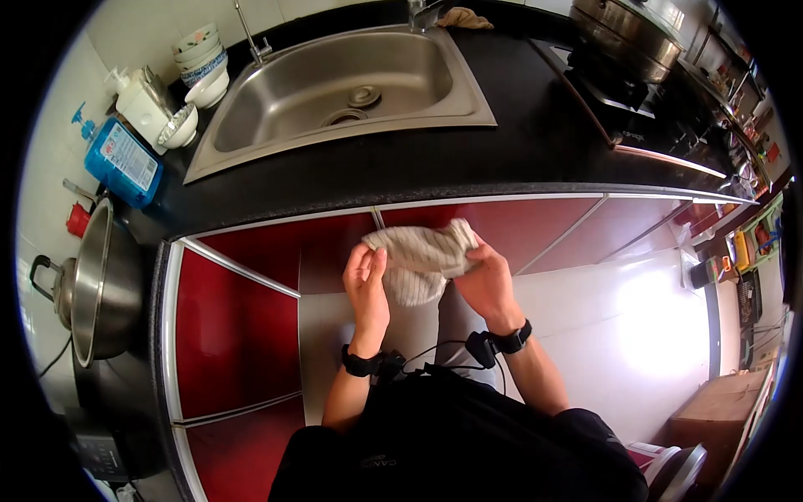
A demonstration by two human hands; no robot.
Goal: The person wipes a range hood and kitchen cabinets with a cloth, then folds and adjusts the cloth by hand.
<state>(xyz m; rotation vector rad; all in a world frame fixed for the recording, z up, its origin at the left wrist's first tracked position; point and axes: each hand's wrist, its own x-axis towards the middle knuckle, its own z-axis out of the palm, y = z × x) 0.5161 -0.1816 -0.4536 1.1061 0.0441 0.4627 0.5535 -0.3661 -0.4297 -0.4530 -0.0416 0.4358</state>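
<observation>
A beige striped cloth (418,251) hangs between my two hands, in front of the red cabinet doors and below the counter's edge. My left hand (365,283) pinches its left end between thumb and fingers. At the other end, my right hand (488,283) grips the upper right corner. One part of the cloth droops in a fold below the rest. Both wrists wear black bands.
Beyond the black counter edge lies a steel sink (351,79) with a faucet (421,15). Stacked bowls (199,54) and a blue soap bottle (124,161) stand left. A steel pot (631,38) sits on the gas stove (644,105). A large steel pan (104,284) is at left.
</observation>
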